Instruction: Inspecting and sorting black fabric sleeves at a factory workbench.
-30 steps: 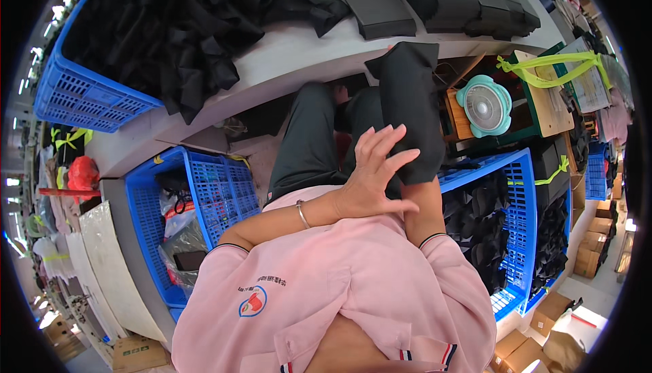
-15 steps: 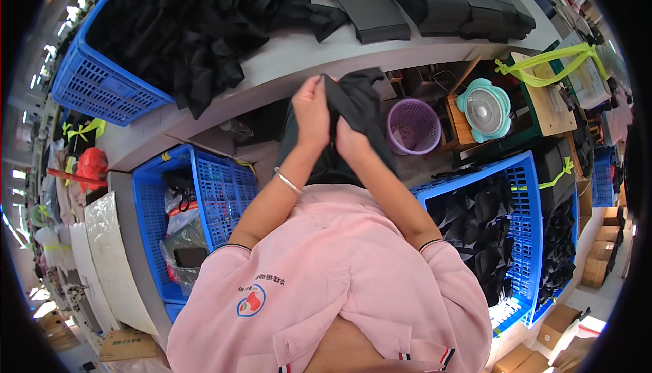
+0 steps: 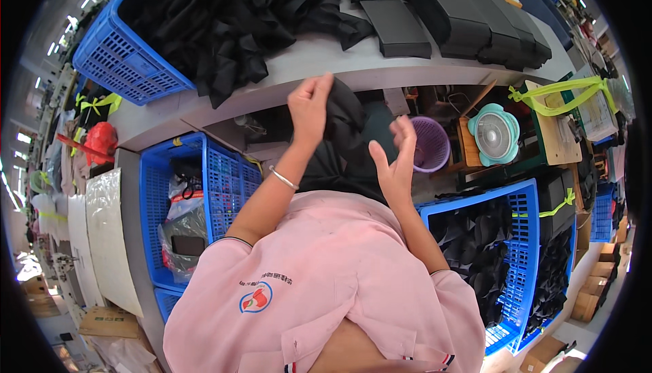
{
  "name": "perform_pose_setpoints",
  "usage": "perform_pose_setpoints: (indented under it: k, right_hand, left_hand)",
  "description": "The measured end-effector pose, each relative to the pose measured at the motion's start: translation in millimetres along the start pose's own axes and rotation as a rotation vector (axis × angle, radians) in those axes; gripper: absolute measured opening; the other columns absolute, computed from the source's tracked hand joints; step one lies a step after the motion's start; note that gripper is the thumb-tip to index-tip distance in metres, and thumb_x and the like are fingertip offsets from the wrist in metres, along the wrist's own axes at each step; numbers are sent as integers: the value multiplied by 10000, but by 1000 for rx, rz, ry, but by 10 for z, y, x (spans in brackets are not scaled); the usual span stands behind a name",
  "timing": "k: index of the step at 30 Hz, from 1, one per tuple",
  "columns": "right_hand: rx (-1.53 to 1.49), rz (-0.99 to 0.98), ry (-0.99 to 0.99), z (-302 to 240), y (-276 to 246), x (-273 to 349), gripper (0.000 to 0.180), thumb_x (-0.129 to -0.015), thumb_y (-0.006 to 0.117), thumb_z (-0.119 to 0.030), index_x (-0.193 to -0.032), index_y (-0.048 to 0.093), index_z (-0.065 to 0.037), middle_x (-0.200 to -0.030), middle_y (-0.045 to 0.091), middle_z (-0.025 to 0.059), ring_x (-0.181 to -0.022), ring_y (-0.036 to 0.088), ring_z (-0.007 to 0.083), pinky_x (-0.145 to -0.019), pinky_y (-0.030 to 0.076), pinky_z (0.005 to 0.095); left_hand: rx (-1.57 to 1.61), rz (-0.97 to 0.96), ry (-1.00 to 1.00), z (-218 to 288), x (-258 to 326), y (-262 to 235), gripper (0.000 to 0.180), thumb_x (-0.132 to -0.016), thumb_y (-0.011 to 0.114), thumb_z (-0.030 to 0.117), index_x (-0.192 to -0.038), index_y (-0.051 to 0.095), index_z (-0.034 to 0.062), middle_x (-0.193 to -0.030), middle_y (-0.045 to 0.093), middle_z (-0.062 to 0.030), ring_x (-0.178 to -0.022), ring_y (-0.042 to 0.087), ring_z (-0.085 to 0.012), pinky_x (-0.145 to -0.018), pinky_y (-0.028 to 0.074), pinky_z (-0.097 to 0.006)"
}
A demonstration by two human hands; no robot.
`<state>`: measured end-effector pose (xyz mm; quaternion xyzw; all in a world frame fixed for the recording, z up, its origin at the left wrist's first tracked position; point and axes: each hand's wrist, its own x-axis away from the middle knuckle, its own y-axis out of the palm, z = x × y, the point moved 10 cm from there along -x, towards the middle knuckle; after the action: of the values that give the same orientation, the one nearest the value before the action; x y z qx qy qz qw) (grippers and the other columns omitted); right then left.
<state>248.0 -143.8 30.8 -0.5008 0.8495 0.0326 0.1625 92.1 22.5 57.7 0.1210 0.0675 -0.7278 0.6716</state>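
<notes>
My left hand (image 3: 309, 109) pinches the upper edge of a black fabric piece (image 3: 346, 116), which hangs down in front of my dark trousers. My right hand (image 3: 395, 162) is off the cloth, its fingers spread, between the fabric and the purple basket. On the light worktable (image 3: 305, 61) ahead lies a loose heap of black fabric pieces (image 3: 231, 27). Right of the heap, a neat black stack (image 3: 397, 27) sits by itself, beside longer stacks of black pieces (image 3: 468, 27).
At the table's far left stands a blue crate (image 3: 129, 57). Below the table are a purple basket (image 3: 441, 149) and a teal fan (image 3: 494, 134). Another blue crate (image 3: 227, 183) holding bags is at my left; at my right, a blue crate (image 3: 519, 251) holds black pieces.
My right hand has let go of the black fabric piece and moved right, opening its fingers. My left hand still grips it, and the cloth now hangs down. The view has shifted slightly.
</notes>
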Motion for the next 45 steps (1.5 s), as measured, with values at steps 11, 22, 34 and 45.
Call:
perform_pose_setpoints:
  k: [11, 22, 34, 45]
  right_hand:
    - [-445, -34, 379, 703, 127, -548, 374, -901, 614, -49, -1258, 557, 48, -1146, 675, 125, -1019, 665, 206, -904, 509, 307]
    - [-738, -142, 555, 824, 532, -986, 311, -941, 665, -125, -1220, 598, -3, -1044, 693, 40, -859, 650, 104, -762, 517, 223]
    - [111, -607, -82, 1005, 1757, -1051, 117, -951, 608, -121, -982, 663, -23, -855, 658, 88, -753, 652, 163, -666, 505, 270]
    - [863, 75, -513, 568, 981, -2259, 211, -901, 626, -166, -1056, 661, -28, -1043, 649, 136, -971, 606, 331, -854, 476, 433]
  left_hand:
    - [-153, -146, 318, 403, 191, 420, 67, -874, 690, 31, -903, 732, -11, -802, 683, -82, -695, 621, -143, -651, 484, -257]
    - [808, -192, -895, -1065, -87, 456, 321, -1025, 510, 281, -1086, 657, 2, -969, 707, -91, -858, 687, -186, -818, 560, -313]
    - [568, -1295, -516, -1018, 607, 603, 416, -932, 631, 28, -1336, 536, -7, -1339, 579, -132, -1198, 591, -251, -1030, 487, -400]
    - [936, -247, -874, -584, -938, 381, 560, -970, 595, 93, -1481, 369, 60, -1488, 430, -125, -1307, 500, -285, -1080, 428, -446]
